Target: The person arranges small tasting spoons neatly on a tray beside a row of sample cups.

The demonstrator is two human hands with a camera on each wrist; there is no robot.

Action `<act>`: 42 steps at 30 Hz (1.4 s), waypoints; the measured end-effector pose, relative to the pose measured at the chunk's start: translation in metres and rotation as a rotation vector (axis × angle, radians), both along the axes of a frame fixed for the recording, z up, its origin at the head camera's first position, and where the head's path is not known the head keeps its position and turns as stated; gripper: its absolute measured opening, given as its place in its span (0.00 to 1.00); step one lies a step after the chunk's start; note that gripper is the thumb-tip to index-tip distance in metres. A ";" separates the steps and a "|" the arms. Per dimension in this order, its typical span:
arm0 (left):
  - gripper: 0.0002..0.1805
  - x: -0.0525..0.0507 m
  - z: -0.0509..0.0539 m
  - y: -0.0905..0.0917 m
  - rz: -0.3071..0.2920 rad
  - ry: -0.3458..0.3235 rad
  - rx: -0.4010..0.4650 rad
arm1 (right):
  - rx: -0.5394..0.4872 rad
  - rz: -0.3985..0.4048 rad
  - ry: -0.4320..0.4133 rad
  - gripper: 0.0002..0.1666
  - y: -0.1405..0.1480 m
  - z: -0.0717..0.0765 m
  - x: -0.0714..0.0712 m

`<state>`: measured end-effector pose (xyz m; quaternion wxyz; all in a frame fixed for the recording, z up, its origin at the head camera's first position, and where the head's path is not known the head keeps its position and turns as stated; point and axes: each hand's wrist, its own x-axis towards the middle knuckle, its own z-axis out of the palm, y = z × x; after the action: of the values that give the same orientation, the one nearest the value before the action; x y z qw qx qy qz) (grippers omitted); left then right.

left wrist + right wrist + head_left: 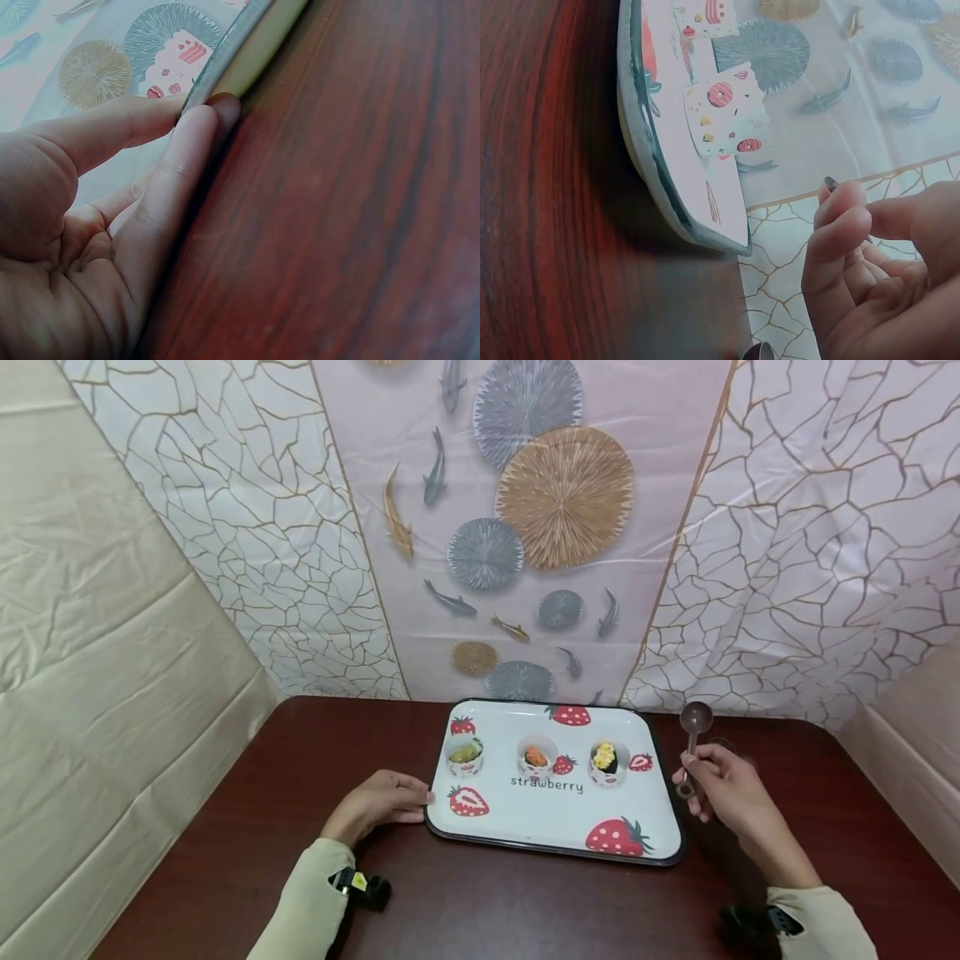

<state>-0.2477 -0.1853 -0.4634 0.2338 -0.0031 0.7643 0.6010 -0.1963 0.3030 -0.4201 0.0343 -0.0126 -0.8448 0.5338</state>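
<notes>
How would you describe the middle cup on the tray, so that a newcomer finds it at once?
On the dark reddish table lies a white tray. Of three cups across it, the middle cup appears just above the printed word "strawberry". Its orange topping sets it apart from the green filling at left and the yellow topping at right.

From up at the head, one view looks forward and down, a step back, over the whole tray [525, 821] on the desk [480, 910]; both wrist views peer in close, low and tilted, all three sharing tray edge and printed backdrop [525, 606]
</notes>
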 end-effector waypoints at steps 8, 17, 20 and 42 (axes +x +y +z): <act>0.22 0.000 0.003 0.001 -0.011 0.009 -0.001 | -0.024 -0.059 -0.029 0.24 -0.007 0.006 0.003; 0.19 -0.004 0.000 0.003 0.013 0.001 -0.008 | -0.083 -0.041 -0.052 0.22 -0.023 0.018 0.005; 0.18 -0.003 -0.002 0.002 0.024 -0.003 -0.018 | -0.123 -0.017 -0.052 0.20 -0.032 0.022 0.006; 0.20 0.000 0.000 0.001 0.018 0.001 -0.014 | -0.184 0.139 -0.132 0.21 -0.096 0.029 0.010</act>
<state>-0.2479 -0.1838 -0.4632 0.2282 -0.0112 0.7686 0.5976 -0.1865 0.2074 -0.3907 -0.0598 0.0079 -0.7915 0.6081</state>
